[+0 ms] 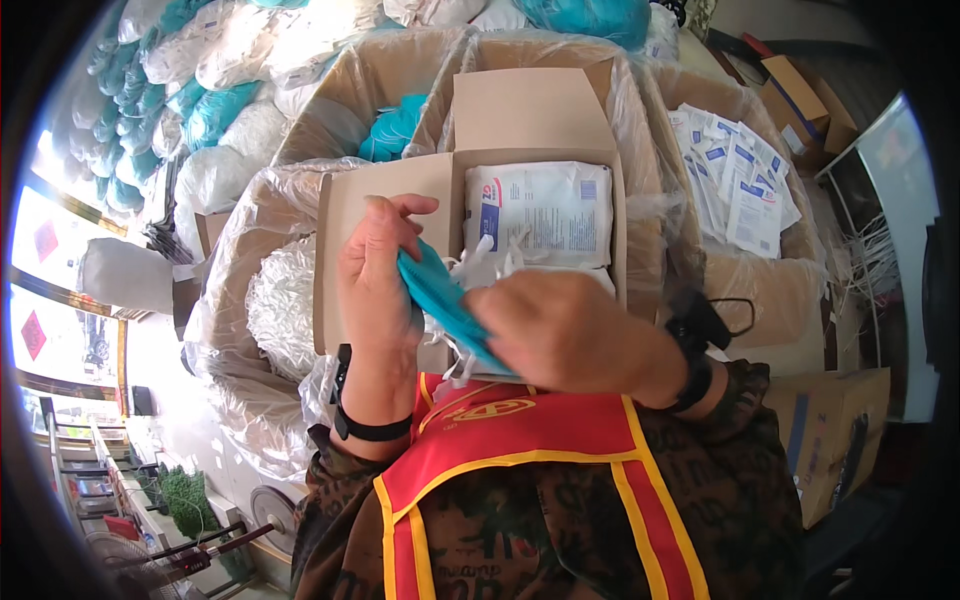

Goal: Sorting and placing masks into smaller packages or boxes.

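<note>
A teal pleated bundle with white straps, which looks like a stack of face masks (440, 297), slants between my two hands over an open cardboard box (532, 112). My left hand (376, 265) grips its upper left end, with the thumb and index finger pointing up past it. Slightly blurred, my right hand (555, 325) is closed on the lower right end; its fingertips are partly hidden. White straps dangle around the bundle. Inside the box, just beyond my hands, lie printed white packets (540, 215), the nearer one mostly covered by my right hand.
Plastic-lined cartons surround the box: one with white strips (296, 300) at left, one with teal items (395, 130) behind, one with loose white packets (750, 190) at right. Filled bags (245, 50) pile up at the back left. A closed carton (835, 440) stands at lower right.
</note>
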Tool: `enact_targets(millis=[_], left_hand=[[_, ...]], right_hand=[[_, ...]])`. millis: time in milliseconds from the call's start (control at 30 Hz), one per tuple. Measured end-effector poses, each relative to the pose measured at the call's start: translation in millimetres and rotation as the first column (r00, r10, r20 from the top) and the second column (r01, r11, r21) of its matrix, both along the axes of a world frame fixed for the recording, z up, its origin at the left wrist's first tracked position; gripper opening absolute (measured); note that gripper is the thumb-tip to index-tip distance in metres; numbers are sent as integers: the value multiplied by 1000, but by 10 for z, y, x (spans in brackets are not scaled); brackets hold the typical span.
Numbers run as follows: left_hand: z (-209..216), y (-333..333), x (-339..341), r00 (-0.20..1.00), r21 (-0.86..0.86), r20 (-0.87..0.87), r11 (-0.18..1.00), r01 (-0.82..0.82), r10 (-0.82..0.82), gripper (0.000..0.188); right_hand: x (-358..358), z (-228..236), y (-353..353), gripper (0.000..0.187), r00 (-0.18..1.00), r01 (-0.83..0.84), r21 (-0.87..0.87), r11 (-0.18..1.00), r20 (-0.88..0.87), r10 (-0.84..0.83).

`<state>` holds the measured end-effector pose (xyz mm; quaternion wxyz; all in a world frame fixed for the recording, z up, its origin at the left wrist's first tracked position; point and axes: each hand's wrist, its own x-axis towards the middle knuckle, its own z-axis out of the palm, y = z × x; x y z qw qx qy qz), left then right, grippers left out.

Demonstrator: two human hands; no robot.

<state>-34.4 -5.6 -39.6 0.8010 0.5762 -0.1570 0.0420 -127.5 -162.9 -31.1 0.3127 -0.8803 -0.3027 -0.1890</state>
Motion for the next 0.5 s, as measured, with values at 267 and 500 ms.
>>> enact_targets(millis=[267,500], left_hand=[[177,989,202,989,-233,-135,968,-91,61,36],[359,1244,70,993,-107,110,994,-31,43,32]], right_hand=[[314,-103,-313,30,995,-28,32,999,-91,31],[958,-520,-849,36,928,354,-437,827,54,-368]])
